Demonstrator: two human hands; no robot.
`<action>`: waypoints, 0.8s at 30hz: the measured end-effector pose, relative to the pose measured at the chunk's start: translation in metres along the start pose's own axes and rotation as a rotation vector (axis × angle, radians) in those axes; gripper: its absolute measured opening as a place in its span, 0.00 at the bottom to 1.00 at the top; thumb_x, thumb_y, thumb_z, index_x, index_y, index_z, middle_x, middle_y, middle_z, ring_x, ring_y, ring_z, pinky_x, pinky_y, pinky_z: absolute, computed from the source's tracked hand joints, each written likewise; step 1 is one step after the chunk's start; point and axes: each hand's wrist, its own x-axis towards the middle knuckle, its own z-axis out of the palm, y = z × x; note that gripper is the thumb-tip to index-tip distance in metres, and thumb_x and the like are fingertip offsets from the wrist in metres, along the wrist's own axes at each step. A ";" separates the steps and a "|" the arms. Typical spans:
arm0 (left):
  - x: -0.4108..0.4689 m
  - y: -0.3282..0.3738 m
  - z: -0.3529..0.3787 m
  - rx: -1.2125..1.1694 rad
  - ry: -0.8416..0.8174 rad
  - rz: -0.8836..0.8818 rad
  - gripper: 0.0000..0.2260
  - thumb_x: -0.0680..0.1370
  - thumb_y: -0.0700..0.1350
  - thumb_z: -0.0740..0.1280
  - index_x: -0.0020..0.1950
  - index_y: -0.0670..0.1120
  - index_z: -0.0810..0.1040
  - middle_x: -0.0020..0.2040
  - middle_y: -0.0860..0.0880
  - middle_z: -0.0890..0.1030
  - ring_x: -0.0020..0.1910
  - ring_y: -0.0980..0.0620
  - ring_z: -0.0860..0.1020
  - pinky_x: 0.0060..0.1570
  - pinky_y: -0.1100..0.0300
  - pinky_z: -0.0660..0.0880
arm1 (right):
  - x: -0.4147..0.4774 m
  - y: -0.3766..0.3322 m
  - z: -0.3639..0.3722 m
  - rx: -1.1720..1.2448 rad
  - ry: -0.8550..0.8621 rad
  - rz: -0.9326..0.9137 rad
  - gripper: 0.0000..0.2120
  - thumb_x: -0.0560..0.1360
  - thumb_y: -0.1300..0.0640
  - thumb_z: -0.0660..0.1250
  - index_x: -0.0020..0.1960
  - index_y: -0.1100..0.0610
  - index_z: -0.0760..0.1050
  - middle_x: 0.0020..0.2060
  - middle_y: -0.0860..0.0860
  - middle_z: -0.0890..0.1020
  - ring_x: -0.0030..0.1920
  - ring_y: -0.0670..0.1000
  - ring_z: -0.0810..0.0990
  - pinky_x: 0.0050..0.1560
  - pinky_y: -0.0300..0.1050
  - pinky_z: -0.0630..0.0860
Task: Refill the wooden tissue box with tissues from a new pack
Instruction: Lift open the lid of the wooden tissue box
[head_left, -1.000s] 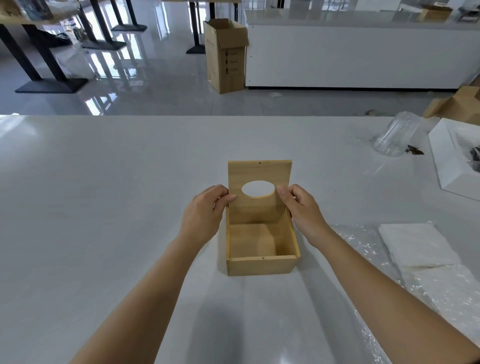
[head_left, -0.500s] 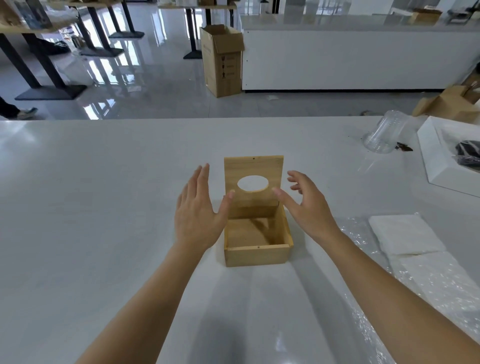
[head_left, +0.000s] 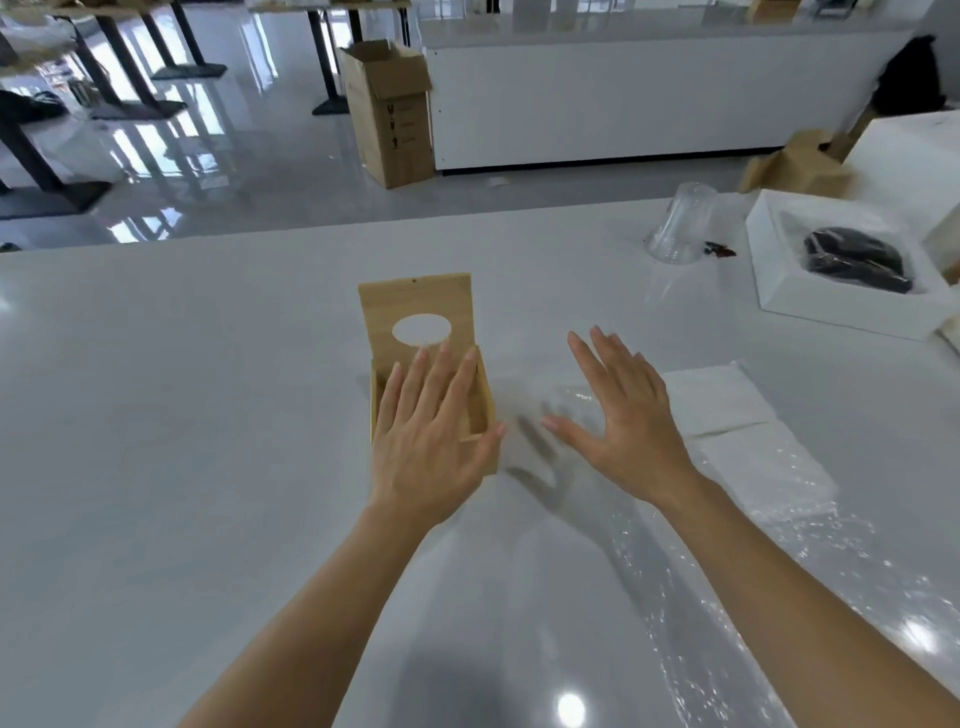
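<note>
1. Wooden tissue box (head_left: 415, 306) on white table (head_left: 182, 415) — lid upright, at 12 o'clock.
2. Left hand (head_left: 431, 441) spread flat over it.
3. Right hand (head_left: 626, 415) splayed, empty; tissue stack (head_left: 717, 400) at its 3 o'clock.

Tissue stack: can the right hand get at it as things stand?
Probably yes. The right hand is open and empty, hovering just beside the tissue stack, which lies exposed on the clear wrapper; nothing sits between them.
</note>
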 end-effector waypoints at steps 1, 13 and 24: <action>-0.001 0.009 0.003 0.003 -0.010 0.014 0.30 0.76 0.63 0.53 0.73 0.47 0.63 0.73 0.46 0.67 0.73 0.46 0.62 0.73 0.50 0.52 | -0.007 0.007 -0.004 -0.004 0.004 0.019 0.40 0.69 0.28 0.49 0.75 0.43 0.45 0.77 0.50 0.51 0.76 0.48 0.46 0.73 0.46 0.40; -0.011 0.123 0.048 -0.102 -0.157 0.164 0.30 0.76 0.63 0.51 0.73 0.47 0.63 0.73 0.46 0.66 0.73 0.44 0.62 0.72 0.50 0.50 | -0.091 0.100 -0.060 -0.107 0.017 0.229 0.41 0.68 0.27 0.47 0.75 0.44 0.44 0.77 0.50 0.50 0.76 0.49 0.46 0.71 0.43 0.37; -0.048 0.209 0.074 -0.258 -0.306 0.330 0.31 0.75 0.66 0.51 0.73 0.50 0.62 0.74 0.48 0.65 0.74 0.49 0.58 0.72 0.53 0.50 | -0.145 0.152 -0.078 -0.091 0.017 0.322 0.39 0.69 0.30 0.51 0.76 0.45 0.47 0.77 0.52 0.52 0.76 0.49 0.47 0.72 0.47 0.43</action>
